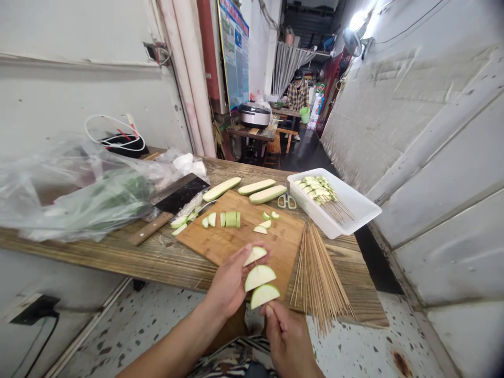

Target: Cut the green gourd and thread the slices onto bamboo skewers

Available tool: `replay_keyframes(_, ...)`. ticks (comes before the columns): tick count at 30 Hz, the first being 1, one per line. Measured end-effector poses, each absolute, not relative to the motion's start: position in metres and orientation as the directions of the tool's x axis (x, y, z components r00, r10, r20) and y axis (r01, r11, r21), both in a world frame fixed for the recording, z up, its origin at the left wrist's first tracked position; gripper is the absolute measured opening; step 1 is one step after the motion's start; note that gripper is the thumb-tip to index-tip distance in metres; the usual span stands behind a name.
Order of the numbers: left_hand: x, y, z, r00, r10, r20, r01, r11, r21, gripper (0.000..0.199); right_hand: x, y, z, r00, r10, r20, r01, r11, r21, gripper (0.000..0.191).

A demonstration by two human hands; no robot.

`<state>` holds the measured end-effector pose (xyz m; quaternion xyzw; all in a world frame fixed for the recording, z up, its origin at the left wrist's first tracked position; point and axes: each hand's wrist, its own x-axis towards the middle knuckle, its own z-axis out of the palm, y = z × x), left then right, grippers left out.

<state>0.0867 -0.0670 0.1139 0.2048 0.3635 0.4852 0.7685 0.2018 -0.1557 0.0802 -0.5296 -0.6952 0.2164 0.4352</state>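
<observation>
My left hand (230, 281) holds a fanned row of pale green half-moon squash slices (260, 277) over the near edge of the wooden cutting board (236, 247). My right hand (287, 341) pinches at the lowest slice (264, 295) from below; any skewer through the slices is hidden. More cut slices (230, 219) lie on the board. Long squash halves (255, 187) rest beyond it. A cleaver (177, 198) with a wooden handle lies to the left of the board. A loose bundle of bamboo skewers (318, 278) fans out to the right of my hands.
A white tray (334, 202) holds skewered squash at the table's right end, with green-handled scissors (286, 202) beside it. A plastic bag of greens (86, 194) lies at the left. Walls flank the table. Beyond, a person (297, 92) sits near a rice cooker (254, 114).
</observation>
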Motion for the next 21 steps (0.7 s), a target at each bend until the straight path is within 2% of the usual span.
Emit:
replay_keyframes(5, 0.089, -0.072, 0.117, 0.227, 0.91, -0.346, -0.559, 0.413, 0.719, 0.031, 0.201, -0.156, 0.084, -0.062, 0.926, 0.372, 0.562, 0.341, -0.754, 0.027)
replay_keyframes(11, 0.094, -0.073, 0.119, 0.26, 0.896, -0.361, -0.541, 0.445, 0.714, 0.045, 0.202, -0.152, 0.081, -0.015, 0.939, 0.343, 0.563, 0.291, -0.774, 0.029)
replay_keyframes(13, 0.087, -0.069, 0.114, 0.247, 0.912, -0.328, -0.544, 0.41, 0.732, 0.049, 0.204, -0.149, 0.078, 0.019, 0.944, 0.331, 0.552, 0.266, -0.79, 0.03)
replay_keyframes(15, 0.07, -0.061, 0.106, 0.147, 0.955, -0.259, -0.508, 0.298, 0.808, 0.048, 0.206, -0.146, 0.074, 0.052, 0.947, 0.316, 0.546, 0.238, -0.803, 0.031)
replay_keyframes(17, 0.043, -0.049, 0.097, -0.025, 0.992, -0.127, -0.334, 0.111, 0.936, 0.044, 0.208, -0.144, 0.071, 0.077, 0.951, 0.3, 0.549, 0.211, -0.809, 0.032)
replay_keyframes(18, 0.026, -0.042, 0.093, -0.117, 0.993, -0.036, -0.163, 0.016, 0.986, 0.04, 0.209, -0.142, 0.069, 0.085, 0.953, 0.289, 0.55, 0.198, -0.811, 0.032)
replay_keyframes(19, 0.009, -0.035, 0.09, -0.169, 0.984, 0.05, 0.048, -0.042, 0.998, 0.037, 0.209, -0.14, 0.068, 0.088, 0.957, 0.277, 0.549, 0.186, -0.815, 0.033)
replay_keyframes(21, -0.022, -0.021, 0.084, -0.211, 0.953, 0.219, 0.383, -0.125, 0.915, 0.037, 0.21, -0.137, 0.068, 0.082, 0.963, 0.255, 0.535, 0.174, -0.827, 0.032)
